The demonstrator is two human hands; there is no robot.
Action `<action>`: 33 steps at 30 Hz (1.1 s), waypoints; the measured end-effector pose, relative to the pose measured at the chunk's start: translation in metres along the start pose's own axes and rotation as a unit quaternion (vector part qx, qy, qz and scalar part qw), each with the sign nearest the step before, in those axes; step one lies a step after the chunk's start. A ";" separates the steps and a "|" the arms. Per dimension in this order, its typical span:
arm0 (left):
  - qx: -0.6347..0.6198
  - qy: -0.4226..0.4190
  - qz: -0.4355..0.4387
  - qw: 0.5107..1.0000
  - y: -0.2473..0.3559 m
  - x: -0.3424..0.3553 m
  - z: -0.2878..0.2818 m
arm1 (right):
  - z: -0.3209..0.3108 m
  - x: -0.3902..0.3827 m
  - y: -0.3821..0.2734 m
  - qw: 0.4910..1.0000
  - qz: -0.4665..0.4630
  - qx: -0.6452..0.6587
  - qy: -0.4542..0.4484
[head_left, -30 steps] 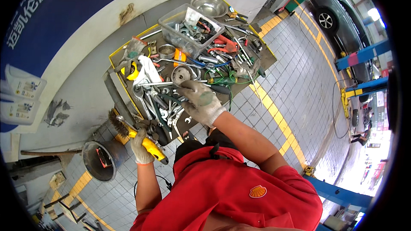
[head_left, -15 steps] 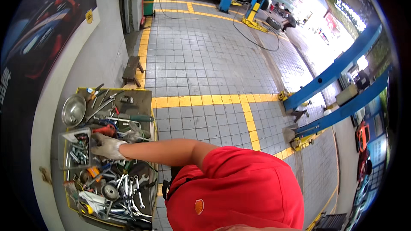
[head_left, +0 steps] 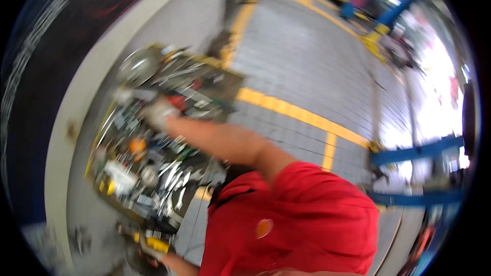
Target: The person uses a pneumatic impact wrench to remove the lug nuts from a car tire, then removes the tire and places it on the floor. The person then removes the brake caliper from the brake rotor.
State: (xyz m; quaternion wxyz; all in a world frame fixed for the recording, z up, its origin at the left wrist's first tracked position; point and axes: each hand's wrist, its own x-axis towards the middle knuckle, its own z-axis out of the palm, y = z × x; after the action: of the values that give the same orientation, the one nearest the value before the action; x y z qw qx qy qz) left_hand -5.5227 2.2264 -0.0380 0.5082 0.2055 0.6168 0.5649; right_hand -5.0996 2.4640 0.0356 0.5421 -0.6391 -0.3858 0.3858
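Note:
My right hand, in a pale work glove, reaches over the tool-covered bench top, beside a red thing. Motion smears its fingers, so its grip does not show. Small metal parts lie just left of it, blurred. Low in the view, my left hand, also gloved, is closed around a yellow-and-dark tool whose kind the blur hides. Several wrenches lie in a heap on the near part of the bench. A round metal bowl sits at the far left corner.
The bench has a yellow edge and stands against a pale wall with a dark poster. To the right spreads a grey tiled floor with yellow lines. Blue lift arms reach in at the right, and a dark car is parked at the back.
The whole view has swung and blurred, shifting the bench up and right. My left hand with the yellow-and-dark tool has come into view below. My right hand stays over the bench.

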 end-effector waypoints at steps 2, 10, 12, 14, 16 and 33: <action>-0.134 -0.058 -0.098 0.984 0.021 -0.029 0.037 | 0.019 -0.002 -0.025 0.993 0.027 0.113 -0.002; -0.142 -0.067 -0.037 0.987 -0.021 0.004 0.011 | 0.031 0.046 -0.062 0.916 0.176 0.349 -0.086; -0.146 -0.040 -0.025 0.988 -0.003 -0.016 0.029 | 0.031 0.031 -0.084 0.906 0.169 0.373 -0.104; -0.143 -0.036 -0.014 0.989 0.002 -0.018 0.039 | 0.039 0.017 -0.089 0.904 0.149 0.383 -0.117; -0.165 -0.049 -0.026 0.985 -0.005 -0.015 0.034 | 0.052 0.019 -0.076 0.904 0.117 0.385 -0.142; -0.191 -0.096 -0.030 0.976 -0.007 -0.014 0.036 | 0.115 -0.129 -0.007 0.934 0.172 0.252 -0.184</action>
State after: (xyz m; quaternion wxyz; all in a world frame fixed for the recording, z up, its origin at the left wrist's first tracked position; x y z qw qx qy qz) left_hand -5.4839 2.2304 -0.0332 0.6115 0.1393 0.4519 0.6343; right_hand -5.2572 2.3922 0.0387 0.5298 -0.4561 -0.2530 0.6688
